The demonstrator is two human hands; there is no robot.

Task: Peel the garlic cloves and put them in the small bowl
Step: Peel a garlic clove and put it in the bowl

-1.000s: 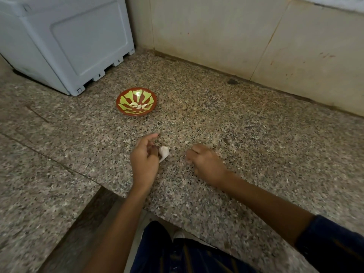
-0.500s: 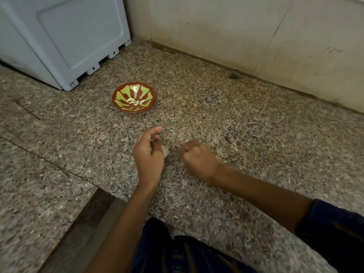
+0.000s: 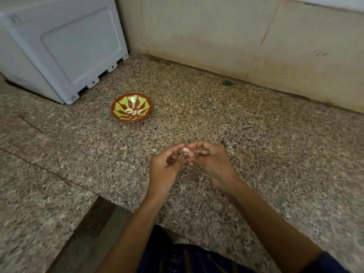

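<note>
Both hands meet above the counter (image 3: pixel 256 154), and the garlic clove (image 3: pixel 186 149) sits between their fingertips. The left hand (image 3: pixel 167 164) pinches the clove from the left side, and the right hand (image 3: pixel 210 162) pinches it from the right, so each grip is closed on this one small thing. How much skin remains on it, I cannot tell. The small bowl (image 3: pixel 131 110) stands farther back on the counter, near the grey appliance (image 3: pixel 59 50), with some pale peeled cloves (image 3: pixel 134 111) already inside. To do this step well, I think one hand should hold the clove steady while the other lifts the dry skin with a nail and pulls it away gently.
</note>
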